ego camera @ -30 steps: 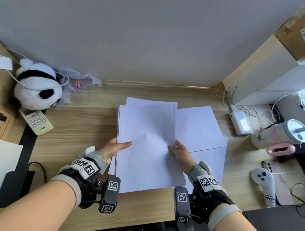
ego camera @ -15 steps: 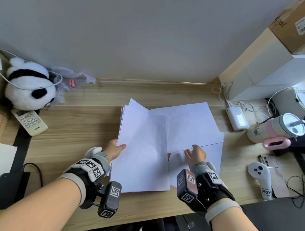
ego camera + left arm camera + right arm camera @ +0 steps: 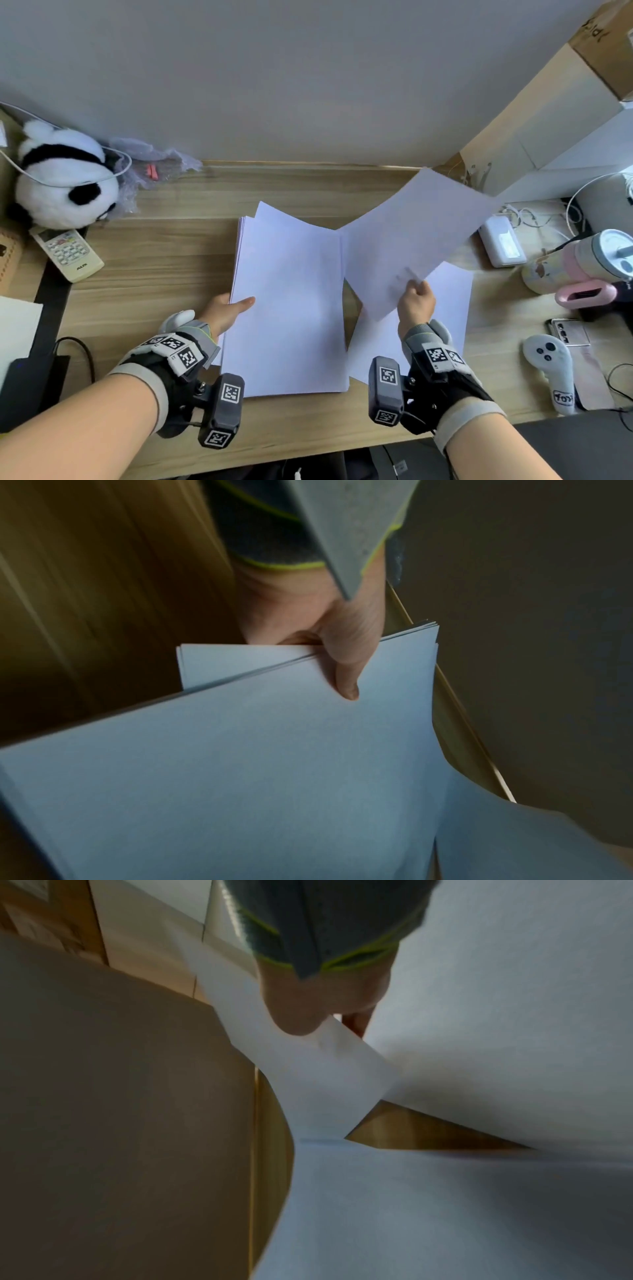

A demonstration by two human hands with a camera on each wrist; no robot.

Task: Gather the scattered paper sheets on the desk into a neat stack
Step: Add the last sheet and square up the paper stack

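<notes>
The left hand grips the paper stack at its left edge, thumb on top; the stack spreads to that hand's right. The right hand pinches a lifted sheet, which rises beyond it, above another sheet lying flat beneath

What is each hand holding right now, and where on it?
Left hand grips the paper stack at its left edge. Right hand pinches a single raised sheet near its lower edge.
</notes>
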